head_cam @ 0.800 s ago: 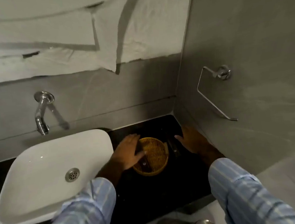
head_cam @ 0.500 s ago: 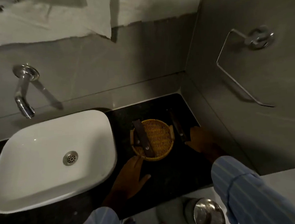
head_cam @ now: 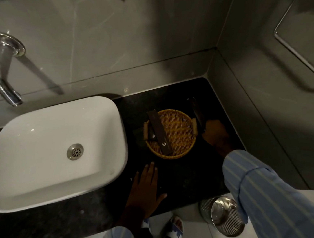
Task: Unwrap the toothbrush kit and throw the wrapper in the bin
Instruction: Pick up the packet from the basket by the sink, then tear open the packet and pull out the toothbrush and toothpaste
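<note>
A long dark toothbrush kit packet (head_cam: 195,109) lies on the black counter just right of a round wicker basket (head_cam: 180,134). My right hand (head_cam: 216,134) is closed over its near end. Another long dark packet (head_cam: 159,132) rests slanted in the left part of the basket, with a smaller dark packet beside it. My left hand (head_cam: 146,187) lies flat on the counter in front of the basket, fingers spread, holding nothing. A shiny metal mesh bin (head_cam: 225,216) stands on the floor below the counter's front edge, partly behind my right sleeve.
A white basin (head_cam: 42,156) fills the counter's left side, with a chrome wall tap (head_cam: 7,93) above it. Grey walls close in the back and right, where a metal towel ring (head_cam: 297,51) hangs. My slippered foot (head_cam: 177,228) stands near the bin.
The camera has tilted further down. My left hand drew back from the basket and flattened on the counter. My right hand moved onto the near end of the packet right of the basket.
</note>
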`<state>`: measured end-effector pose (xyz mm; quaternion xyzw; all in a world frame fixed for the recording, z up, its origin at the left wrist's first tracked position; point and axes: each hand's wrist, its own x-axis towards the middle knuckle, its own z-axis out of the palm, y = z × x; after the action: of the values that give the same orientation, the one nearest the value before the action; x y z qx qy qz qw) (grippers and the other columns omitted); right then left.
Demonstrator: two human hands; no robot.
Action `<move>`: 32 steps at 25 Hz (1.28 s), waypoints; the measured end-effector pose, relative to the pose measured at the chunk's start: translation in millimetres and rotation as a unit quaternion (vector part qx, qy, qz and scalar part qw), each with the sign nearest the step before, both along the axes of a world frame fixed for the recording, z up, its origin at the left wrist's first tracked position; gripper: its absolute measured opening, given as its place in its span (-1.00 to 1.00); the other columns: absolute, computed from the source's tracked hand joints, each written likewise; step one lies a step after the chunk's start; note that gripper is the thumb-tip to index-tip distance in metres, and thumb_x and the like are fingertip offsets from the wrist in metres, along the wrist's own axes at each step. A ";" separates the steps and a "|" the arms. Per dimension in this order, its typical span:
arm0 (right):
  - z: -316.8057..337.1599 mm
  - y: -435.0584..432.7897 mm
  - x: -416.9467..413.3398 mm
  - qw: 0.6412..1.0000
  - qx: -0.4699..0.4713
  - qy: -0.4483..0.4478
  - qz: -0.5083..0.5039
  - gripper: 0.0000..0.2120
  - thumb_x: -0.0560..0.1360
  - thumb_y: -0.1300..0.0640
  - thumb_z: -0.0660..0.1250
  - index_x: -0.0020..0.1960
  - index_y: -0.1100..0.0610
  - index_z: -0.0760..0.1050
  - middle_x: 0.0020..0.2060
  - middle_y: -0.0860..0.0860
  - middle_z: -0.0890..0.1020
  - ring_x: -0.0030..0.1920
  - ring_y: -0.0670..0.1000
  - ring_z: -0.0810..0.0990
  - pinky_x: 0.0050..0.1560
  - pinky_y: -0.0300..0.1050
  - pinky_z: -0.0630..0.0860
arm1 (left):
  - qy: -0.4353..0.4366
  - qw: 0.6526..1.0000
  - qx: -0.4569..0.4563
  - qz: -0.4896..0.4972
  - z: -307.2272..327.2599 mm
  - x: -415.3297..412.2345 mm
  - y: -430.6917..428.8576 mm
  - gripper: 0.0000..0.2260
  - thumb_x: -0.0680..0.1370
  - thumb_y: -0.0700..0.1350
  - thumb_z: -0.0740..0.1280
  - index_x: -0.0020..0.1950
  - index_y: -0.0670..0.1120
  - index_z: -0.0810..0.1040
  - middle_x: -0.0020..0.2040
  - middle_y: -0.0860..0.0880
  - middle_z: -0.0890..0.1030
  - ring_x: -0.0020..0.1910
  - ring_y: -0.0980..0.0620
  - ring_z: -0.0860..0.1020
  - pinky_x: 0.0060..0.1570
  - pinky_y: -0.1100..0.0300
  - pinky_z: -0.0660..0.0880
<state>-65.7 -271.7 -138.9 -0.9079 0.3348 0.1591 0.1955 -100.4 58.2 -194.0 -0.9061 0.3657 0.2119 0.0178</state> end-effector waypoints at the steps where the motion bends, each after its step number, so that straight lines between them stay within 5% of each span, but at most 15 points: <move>1: 0.1 0.4 0.1 1.000 0.001 0.008 -0.013 -0.73 0.56 0.20 0.33 0.18 0.33 0.52 0.15 0.28 0.59 0.18 0.29 0.59 0.15 0.13 0.57 | 0.000 1.000 0.004 0.000 -0.8 -0.1 -0.3 -0.17 0.51 0.37 0.04 0.61 -0.12 -0.05 0.63 -0.13 -0.09 0.61 -0.15 -0.08 0.51 -0.16 -0.06; 5: 9.2 -2.4 -8.9 0.996 -0.022 0.050 -0.070 -0.68 0.54 0.20 0.37 0.24 0.33 0.53 0.23 0.28 0.57 0.25 0.28 0.55 0.25 0.12 0.53 | -0.006 1.000 -0.018 0.001 7.0 2.1 -0.6 -0.20 0.54 0.34 0.03 0.61 -0.14 0.00 0.64 -0.13 -0.03 0.61 -0.15 -0.08 0.53 -0.11 -0.05; 13: 93.0 -10.0 -22.8 0.996 -0.034 -0.007 -0.080 -0.80 0.56 0.13 0.36 -0.01 0.29 0.56 -0.03 0.23 0.60 0.18 0.25 0.59 0.10 0.06 0.48 | 0.002 0.990 -0.144 0.011 80.7 31.3 -31.0 -0.21 0.54 0.36 0.04 0.60 -0.13 0.08 0.63 -0.13 0.06 0.61 -0.12 -0.02 0.53 0.01 0.02; 16: 137.6 -3.4 -26.4 0.993 -0.013 -0.070 -0.093 -0.64 0.54 0.17 0.38 0.27 0.32 0.50 0.26 0.28 0.53 0.29 0.29 0.50 0.27 0.09 0.43 | -0.007 0.980 -0.200 0.008 139.3 68.2 -53.8 -0.23 0.56 0.33 0.11 0.60 -0.12 0.06 0.63 -0.14 0.04 0.60 -0.13 -0.01 0.54 -0.03 0.08; 19: 183.0 2.9 -35.8 0.988 -0.048 -0.131 -0.063 -0.63 0.54 0.14 0.36 0.28 0.30 0.49 0.28 0.28 0.52 0.29 0.29 0.49 0.31 0.07 0.40 | -0.043 0.967 -0.250 0.016 204.7 96.6 -75.0 -0.23 0.56 0.33 0.12 0.61 -0.10 0.03 0.63 -0.10 0.04 0.60 -0.10 -0.03 0.52 0.01 0.02; 23: 243.3 13.4 -42.7 0.976 -0.063 -0.205 -0.051 -0.72 0.45 0.16 0.43 0.13 0.23 0.56 0.11 0.21 0.63 0.15 0.24 0.60 0.13 0.00 0.52 | 0.006 0.893 -0.427 0.142 300.3 119.9 -107.3 -0.29 0.53 0.22 0.31 0.53 -0.16 0.24 0.52 -0.17 0.32 0.51 -0.15 0.26 0.47 0.05 0.17; 25: 268.2 17.2 -45.7 0.969 -0.055 -0.239 -0.036 -0.73 0.42 0.18 0.45 0.10 0.20 0.58 0.05 0.19 0.66 0.11 0.23 0.63 -0.01 -0.08 0.49 | 0.114 0.829 -0.504 0.213 352.4 137.9 -121.3 -0.39 0.53 0.15 0.37 0.46 -0.15 0.36 0.38 -0.17 0.50 0.34 -0.15 0.48 0.38 0.00 0.39; 28: 300.8 24.4 -52.2 0.952 -0.073 -0.297 -0.029 -0.76 0.39 0.19 0.47 0.05 0.15 0.60 -0.02 0.14 0.70 0.04 0.18 0.67 -0.10 -0.15 0.45 | 0.293 0.766 -0.544 0.178 420.0 153.1 -128.1 -0.68 0.53 -0.02 0.41 0.18 -0.20 0.55 0.10 -0.25 0.60 -0.03 -0.17 0.58 -0.03 0.08 0.59; 32: 337.6 28.3 -63.3 0.937 -0.095 -0.336 -0.012 -0.71 0.38 0.20 0.46 0.10 0.12 0.63 -0.04 0.09 0.73 -0.01 0.11 0.70 0.02 -0.08 0.62 | 0.308 0.777 -0.533 0.130 469.9 148.5 -126.9 -0.73 0.52 -0.26 0.42 0.19 -0.33 0.57 0.07 -0.38 0.64 -0.09 -0.17 0.63 -0.05 0.08 0.65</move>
<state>-128.9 -243.4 198.7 -0.9185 0.2742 -0.1905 0.2119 48.1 -68.7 275.9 -0.6963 0.2846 0.2510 -0.6092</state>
